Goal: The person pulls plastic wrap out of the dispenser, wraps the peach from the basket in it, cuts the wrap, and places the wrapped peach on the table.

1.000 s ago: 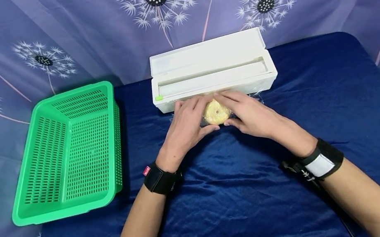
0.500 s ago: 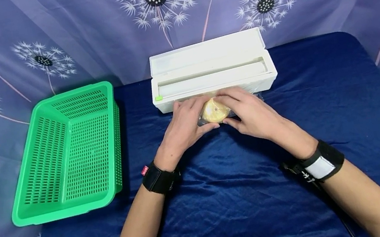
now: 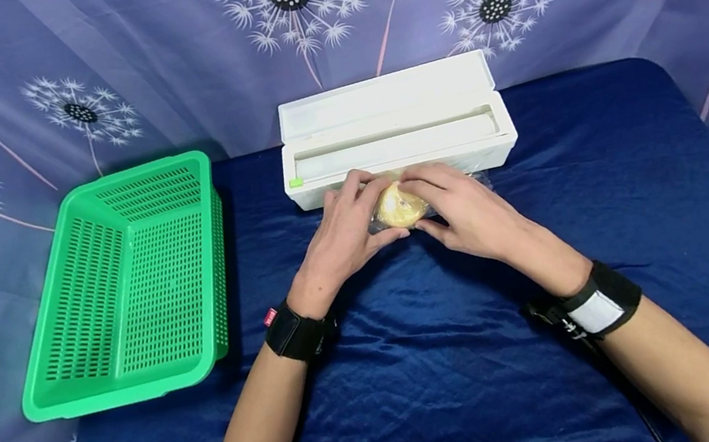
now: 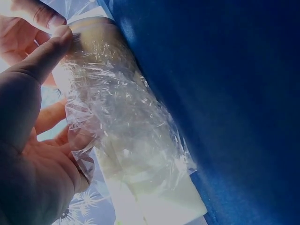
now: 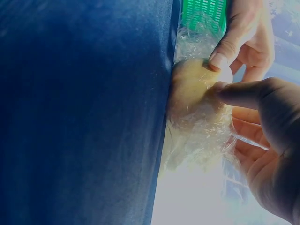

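Note:
A round yellow fruit with a small dark spot on top sits in front of the white box, with clear cling film around it. The film bunches out in crinkled folds at both sides. My left hand holds the fruit from the left, thumb on its near side and index finger bent up. From the right, my right hand grips it, thumb at the near side and fingers over the top far edge. The right wrist view shows both thumbs pressing the filmed fruit close together.
Right behind the hands stands a long white cling film box, lid raised, with a roll inside and a green slider at its left. A green slotted basket stands at the left on the blue cloth. A dandelion-print curtain hangs behind.
My right fingers have shifted over the fruit's top, and the left index finger has bent upward. The fruit has tilted slightly. Box and basket stay put.

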